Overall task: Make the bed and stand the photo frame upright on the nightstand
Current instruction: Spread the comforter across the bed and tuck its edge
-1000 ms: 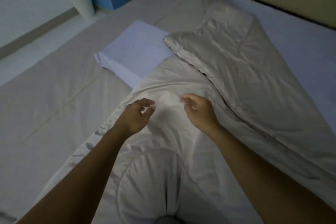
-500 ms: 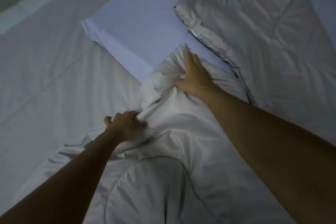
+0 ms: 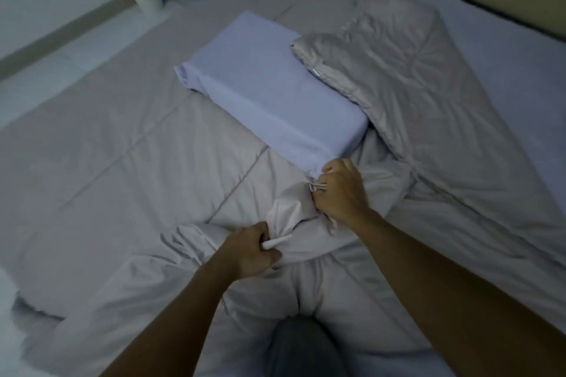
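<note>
Dim light falls on the bed (image 3: 92,162), where the left hand (image 3: 251,249) and right hand (image 3: 340,190) both squeeze the bunched white blanket (image 3: 294,217) at the frame's middle, right hand nearer the pale pillow (image 3: 266,92) just above it.

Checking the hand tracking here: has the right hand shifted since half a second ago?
Yes. The right hand has pulled back from beside the pillow's long edge to its near corner, now bunching the duvet cover there.
</note>
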The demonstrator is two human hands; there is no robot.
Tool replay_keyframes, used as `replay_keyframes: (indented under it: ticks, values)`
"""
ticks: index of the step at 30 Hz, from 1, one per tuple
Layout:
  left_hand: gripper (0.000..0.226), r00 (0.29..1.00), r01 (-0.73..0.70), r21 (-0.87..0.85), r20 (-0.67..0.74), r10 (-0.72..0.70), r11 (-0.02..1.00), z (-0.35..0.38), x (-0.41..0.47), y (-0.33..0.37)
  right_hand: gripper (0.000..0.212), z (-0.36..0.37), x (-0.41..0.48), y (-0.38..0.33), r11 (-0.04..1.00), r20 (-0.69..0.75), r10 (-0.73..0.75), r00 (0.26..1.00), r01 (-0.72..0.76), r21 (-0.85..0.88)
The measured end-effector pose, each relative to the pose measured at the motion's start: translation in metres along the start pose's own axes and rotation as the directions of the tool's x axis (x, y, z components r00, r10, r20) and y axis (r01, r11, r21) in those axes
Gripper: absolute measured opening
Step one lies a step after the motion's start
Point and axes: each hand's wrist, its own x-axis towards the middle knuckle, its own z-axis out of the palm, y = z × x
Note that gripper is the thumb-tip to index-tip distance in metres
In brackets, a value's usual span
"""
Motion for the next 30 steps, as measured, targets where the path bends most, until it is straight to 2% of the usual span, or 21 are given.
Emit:
replay_keyframes:
  ticks: [3,6,10,13,14,16,19,25,30]
  values:
    - [0.029,0.999,-0.052,-0.064,-0.001,0.052,0.997,0.018,-0.066,0.0,0.024,-0.018,-0.078,-0.018,0.997,-0.044,0.039,0.998,-0.036,0.068]
    - [0.03,0.996,-0.088,-0.137,0.006,0.09,0.987,0.038,-0.13,-0.005,0.019,-0.051,-0.163,-0.04,0.967,-0.011,0.225,0.974,-0.221,0.127]
    - [0.042,0.989,-0.098,-0.126,0.103,0.111,0.987,0.06,-0.197,-0.009,0.016,-0.076,-0.261,-0.055,0.89,0.026,0.421,0.907,-0.418,0.183]
    - [0.012,0.977,-0.135,-0.101,0.15,0.15,0.986,0.075,-0.235,-0.003,0.019,-0.085,-0.323,-0.061,0.799,0.088,0.534,0.841,-0.536,0.274]
    - [0.008,0.975,-0.142,-0.098,0.159,0.157,0.985,0.081,-0.245,0.0,0.023,-0.088,-0.342,-0.064,0.769,0.098,0.558,0.824,-0.558,0.313]
    - [0.014,0.97,-0.141,-0.101,0.184,0.157,0.985,0.095,-0.262,0.002,0.027,-0.092,-0.377,-0.071,0.71,0.125,0.594,0.795,-0.591,0.383]
    - [0.027,0.968,-0.092,-0.204,0.209,0.136,0.975,0.116,-0.293,0.001,0.021,-0.093,-0.421,-0.079,0.627,0.169,0.652,0.739,-0.651,0.427]
    - [0.016,0.985,-0.08,-0.307,0.123,0.123,0.948,0.152,-0.35,-0.005,0.032,-0.08,-0.5,-0.09,0.503,0.143,0.713,0.687,-0.642,0.578]
    - [0.031,0.962,-0.21,-0.293,0.107,0.25,0.933,0.183,-0.39,0.0,0.026,-0.084,-0.563,-0.078,0.447,0.198,0.676,0.71,-0.609,0.656]
